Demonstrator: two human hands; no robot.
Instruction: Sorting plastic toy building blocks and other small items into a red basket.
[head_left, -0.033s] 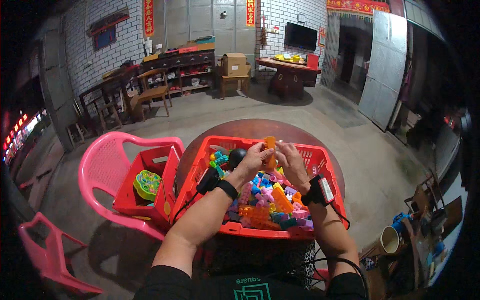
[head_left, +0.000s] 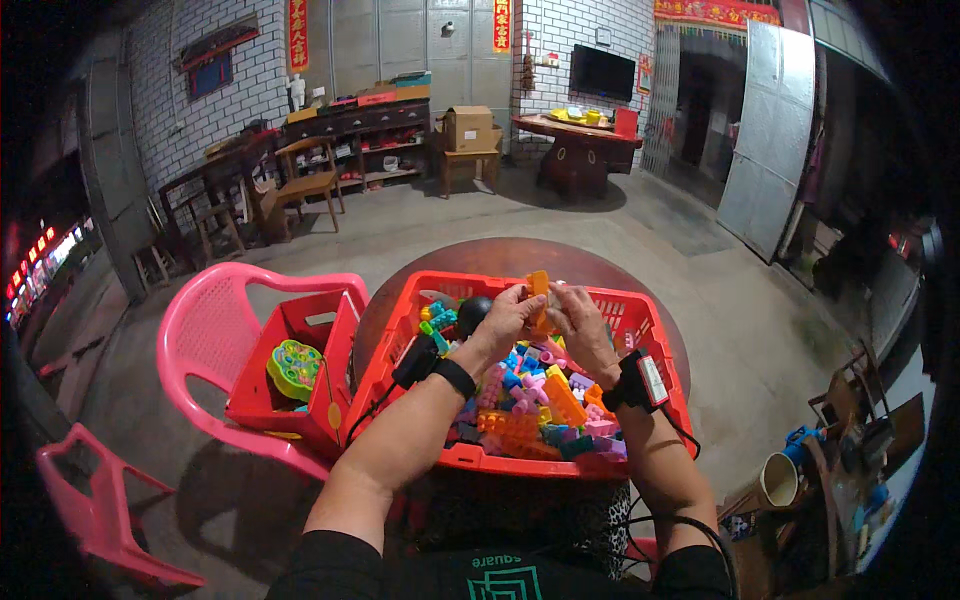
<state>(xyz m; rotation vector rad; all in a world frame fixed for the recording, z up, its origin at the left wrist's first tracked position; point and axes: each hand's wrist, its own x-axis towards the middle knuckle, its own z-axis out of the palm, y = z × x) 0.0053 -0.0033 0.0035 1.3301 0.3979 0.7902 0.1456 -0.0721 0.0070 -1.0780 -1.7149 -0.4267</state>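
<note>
My left hand grips an orange building piece held upright over the red crate. My right hand is at the right side of that piece, fingers bent and closed on it, partly hidden. Below both hands the crate holds a heap of colourful plastic blocks, with a black round object at its left. Each wrist wears a black strapped device.
The crate rests on a round wooden table. Left, a pink chair bears a red box with a green toy. A second pink chair stands lower left. A bucket and clutter fill the lower right.
The orange piece and the fingers on it have shifted very slightly; everything else looks the same.
</note>
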